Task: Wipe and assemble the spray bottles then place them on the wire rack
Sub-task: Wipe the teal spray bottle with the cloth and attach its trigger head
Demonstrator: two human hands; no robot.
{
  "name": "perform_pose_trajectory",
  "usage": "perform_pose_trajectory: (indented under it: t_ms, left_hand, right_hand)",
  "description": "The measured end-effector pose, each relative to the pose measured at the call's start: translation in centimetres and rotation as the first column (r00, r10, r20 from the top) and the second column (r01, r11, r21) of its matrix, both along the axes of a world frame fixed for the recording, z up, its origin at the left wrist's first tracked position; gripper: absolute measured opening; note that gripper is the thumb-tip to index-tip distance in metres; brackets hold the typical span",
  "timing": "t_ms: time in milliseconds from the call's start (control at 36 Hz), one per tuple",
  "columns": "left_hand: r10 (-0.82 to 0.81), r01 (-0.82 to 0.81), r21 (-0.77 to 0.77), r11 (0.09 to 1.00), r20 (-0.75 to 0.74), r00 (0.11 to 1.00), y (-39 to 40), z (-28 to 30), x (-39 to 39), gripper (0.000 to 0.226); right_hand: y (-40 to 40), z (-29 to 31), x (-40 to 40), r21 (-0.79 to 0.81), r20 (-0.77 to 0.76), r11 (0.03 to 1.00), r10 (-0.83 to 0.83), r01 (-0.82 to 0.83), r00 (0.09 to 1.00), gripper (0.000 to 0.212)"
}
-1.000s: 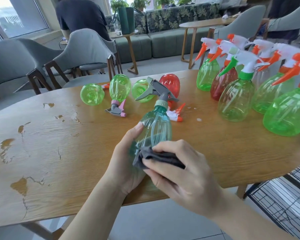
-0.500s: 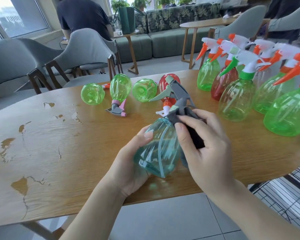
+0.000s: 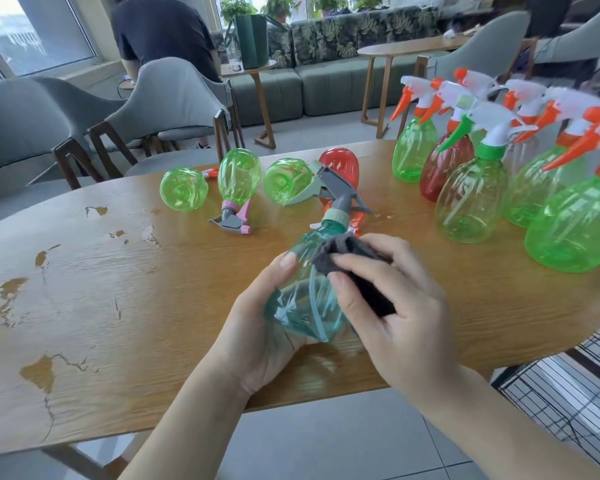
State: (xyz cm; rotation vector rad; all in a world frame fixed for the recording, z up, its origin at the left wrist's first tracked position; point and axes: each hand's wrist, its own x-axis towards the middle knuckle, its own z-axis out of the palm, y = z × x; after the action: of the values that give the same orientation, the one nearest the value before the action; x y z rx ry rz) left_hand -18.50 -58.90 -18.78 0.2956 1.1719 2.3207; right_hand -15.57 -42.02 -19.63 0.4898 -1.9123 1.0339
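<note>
Worn wooden surface [image 3: 84, 306] carries the work: left hand [image 3: 257, 334] grips a translucent teal plastic spray bottle [image 3: 309, 292] above its edge, right hand [image 3: 392, 306] pinching a dark grey cloth [image 3: 347, 254] against it. Light, slick, likely squashable; best held around the belly.

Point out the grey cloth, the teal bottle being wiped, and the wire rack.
grey cloth [image 3: 329, 259]: head view, on its upper fold, above the right hand's fingers.
teal bottle [image 3: 300, 306]: head view, on the clear body between the hands.
wire rack [image 3: 568, 396]: head view, on the black grid at lower right.
</note>
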Motion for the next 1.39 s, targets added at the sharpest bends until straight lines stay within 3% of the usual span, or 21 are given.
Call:
perform_pose_trajectory:
  t_ms: [139,278,389,500,667,778,917,1111,1389]
  left_hand:
    - [0.028,-0.031,0.075,0.997,0.049,0.998,0.1,0.4,0.0,0.048]
    - [0.006,-0.025,0.129,0.991,0.143,0.990,-0.1,0.4,-0.1,0.057]
    - [-0.009,-0.001,0.101,0.995,0.100,0.995,0.0,0.3,-0.2,0.054]
    - [-0.040,0.036,0.079,0.996,0.040,0.998,0.1,0.3,-0.2,0.049]
    - [-0.096,0.096,0.017,0.995,-0.015,0.995,0.0,0.1,0.0,0.073]
    - [-0.108,0.109,0.050,0.993,-0.022,0.994,0.0,0.1,0.1,0.071]
    - [-0.043,0.043,0.045,0.998,-0.010,0.999,0.0,0.1,0.0,0.091]
    - [-0.043,0.043,-0.011,0.999,-0.040,0.998,0.0,0.1,0.1,0.076]
    - [0.038,-0.038,0.099,0.994,0.001,0.999,0.0,0.4,0.0,0.050]
  right_hand:
    - [-0.9,-0.3,0.7,0.136,-0.112,0.989,0.072,-0.057,0.991,0.016]
    - [-1.1,-0.8,0.6,0.268,-0.168,0.960,0.132,-0.084,0.977,0.015]
    - [-0.7,-0.6,0.3,0.289,-0.190,0.956,0.114,-0.056,0.975,0.016]
    - [0.1,0.2,-0.2,0.188,-0.156,0.982,0.036,-0.006,0.987,0.017]
    - [1.3,1.1,-1.1,-0.080,0.047,0.994,-0.065,0.068,0.997,0.023]
    - [0.6,0.6,-0.4,-0.090,0.024,0.995,-0.031,0.033,0.999,0.021]
    - [0.4,0.0,-0.2,0.002,-0.015,1.000,0.002,-0.002,1.000,0.021]
    - [0.7,0.9,-0.6,-0.044,0.028,0.997,-0.061,0.062,0.998,0.021]
    - [0.4,0.6,0.1,0.246,-0.018,0.956,0.168,-0.159,0.986,0.019]
